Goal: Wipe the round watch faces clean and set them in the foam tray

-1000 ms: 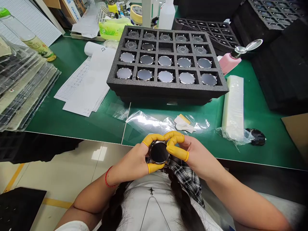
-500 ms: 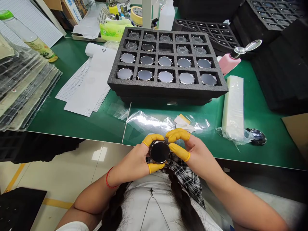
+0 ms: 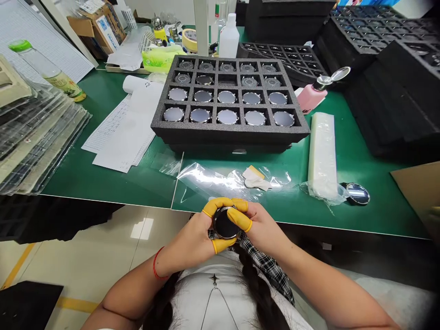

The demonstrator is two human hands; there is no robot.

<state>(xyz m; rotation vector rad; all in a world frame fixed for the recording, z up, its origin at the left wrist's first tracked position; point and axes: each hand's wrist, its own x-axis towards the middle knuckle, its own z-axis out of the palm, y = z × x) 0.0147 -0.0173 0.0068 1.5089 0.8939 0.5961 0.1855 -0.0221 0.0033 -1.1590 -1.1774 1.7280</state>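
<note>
A round black watch case [image 3: 225,225] with a dark glass face and metal rim is held in front of my body, below the table edge. My left hand [image 3: 199,231], in yellow finger cots, grips it from the left by its upper and lower rim. My right hand [image 3: 256,222] closes on its upper right side, the thumb lying over the glass and the fingers behind the rim. Beyond my hands stands a black foam tray [image 3: 230,133] with watch cases in its compartments; one compartment [image 3: 228,81] in the second row from the back holds none.
Clear plastic film [image 3: 206,178] and a scrap of white and yellow paper [image 3: 256,178] lie near the table edge. To the right are a white wrapped block [image 3: 322,153], a round dark disc [image 3: 357,193] and a pink pump bottle [image 3: 312,95]. Stacked plastic trays [image 3: 37,137] stand left.
My right hand has moved left and closed onto the watch case, its thumb now over the glass. My left hand keeps its hold. The view has shifted slightly.
</note>
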